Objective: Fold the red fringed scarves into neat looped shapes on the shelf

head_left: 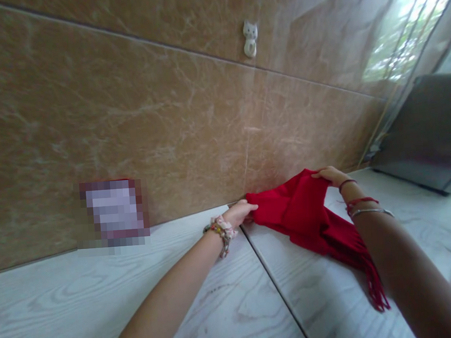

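Observation:
A red scarf with a fringed end is stretched between my two hands, close to the foot of the wall. My left hand pinches its left edge, with the fingertips partly hidden by the cloth. At the upper right corner my right hand grips the fabric between thumb and fingers. From there a folded length of the scarf drops toward the lower right, and its fringe lies over the white surface beside my right forearm.
The brown marbled wall rises behind, bearing a small white cat-shaped hook. A blurred-out rectangular item stands at the wall's base on the left. The white wood-grain surface has a dark seam. A grey box-like object stands at right.

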A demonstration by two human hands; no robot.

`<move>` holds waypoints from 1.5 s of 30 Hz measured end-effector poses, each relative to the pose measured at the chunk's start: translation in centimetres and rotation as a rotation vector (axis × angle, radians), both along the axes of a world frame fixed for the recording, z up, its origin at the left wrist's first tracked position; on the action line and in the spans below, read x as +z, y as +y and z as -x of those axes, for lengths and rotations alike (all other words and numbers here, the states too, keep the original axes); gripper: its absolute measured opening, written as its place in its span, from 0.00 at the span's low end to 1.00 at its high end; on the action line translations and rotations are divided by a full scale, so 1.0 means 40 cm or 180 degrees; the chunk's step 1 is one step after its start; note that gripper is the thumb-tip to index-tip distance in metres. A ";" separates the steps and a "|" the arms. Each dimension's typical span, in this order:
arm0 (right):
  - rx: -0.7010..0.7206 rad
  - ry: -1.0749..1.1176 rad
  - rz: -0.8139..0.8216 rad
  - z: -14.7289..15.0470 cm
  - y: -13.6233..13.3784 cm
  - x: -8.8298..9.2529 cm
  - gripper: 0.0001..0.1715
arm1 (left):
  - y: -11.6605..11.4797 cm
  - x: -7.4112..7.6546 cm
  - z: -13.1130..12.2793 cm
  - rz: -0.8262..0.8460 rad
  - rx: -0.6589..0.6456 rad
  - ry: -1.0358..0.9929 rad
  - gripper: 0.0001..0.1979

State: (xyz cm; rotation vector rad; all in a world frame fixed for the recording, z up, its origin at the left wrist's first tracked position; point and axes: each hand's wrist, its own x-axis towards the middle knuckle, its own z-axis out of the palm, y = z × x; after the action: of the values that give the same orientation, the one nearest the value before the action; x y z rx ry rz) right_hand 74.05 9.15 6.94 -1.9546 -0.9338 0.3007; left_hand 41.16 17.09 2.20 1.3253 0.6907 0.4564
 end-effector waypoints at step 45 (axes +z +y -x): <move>0.1668 -0.2758 0.0535 0.367 -0.309 -0.111 0.26 | -0.215 -0.080 0.012 -0.4107 -0.0221 0.1683 0.25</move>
State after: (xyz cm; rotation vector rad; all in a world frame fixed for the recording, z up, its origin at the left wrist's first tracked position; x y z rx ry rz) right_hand 59.36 -3.20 2.50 -1.9669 -2.0412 -0.2214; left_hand 40.67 8.50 -1.02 2.7451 0.7890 0.5094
